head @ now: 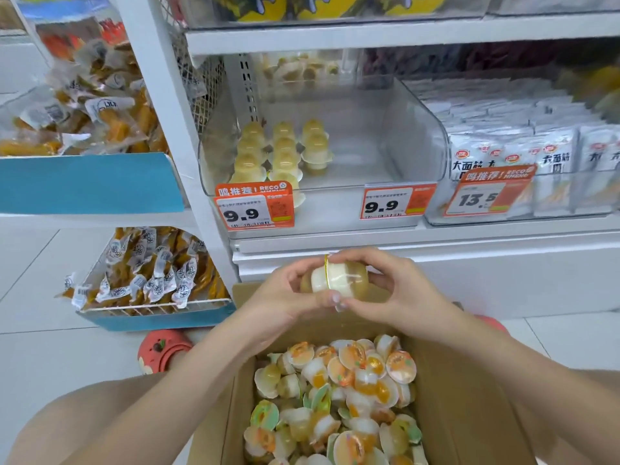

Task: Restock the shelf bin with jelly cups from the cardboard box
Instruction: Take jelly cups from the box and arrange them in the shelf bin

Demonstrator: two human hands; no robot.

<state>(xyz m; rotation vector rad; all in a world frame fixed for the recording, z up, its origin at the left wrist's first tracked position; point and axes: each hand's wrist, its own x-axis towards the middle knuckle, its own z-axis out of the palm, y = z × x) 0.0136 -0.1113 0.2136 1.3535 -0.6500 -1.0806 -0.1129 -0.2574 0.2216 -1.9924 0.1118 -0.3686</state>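
Observation:
My left hand [285, 297] and my right hand [399, 293] hold jelly cups [339, 278] between them, pressed lid to lid, above the far end of the cardboard box [469, 397]. Fingers of both hands curl round the cups. The box lies open below me, filled with several loose jelly cups [339, 391] with orange and green lids. Ahead, the clear shelf bin [419, 135] has several yellow jelly cups [281, 152] standing in rows at its left side; its right side is bare.
Price tags reading 9.9 [255, 206] hang on the bin's front. White snack packets [536, 152] fill the neighbouring bin on the right. Blue trays of wrapped snacks [147, 273] stand at left. A red shoe [161, 350] is beside the box.

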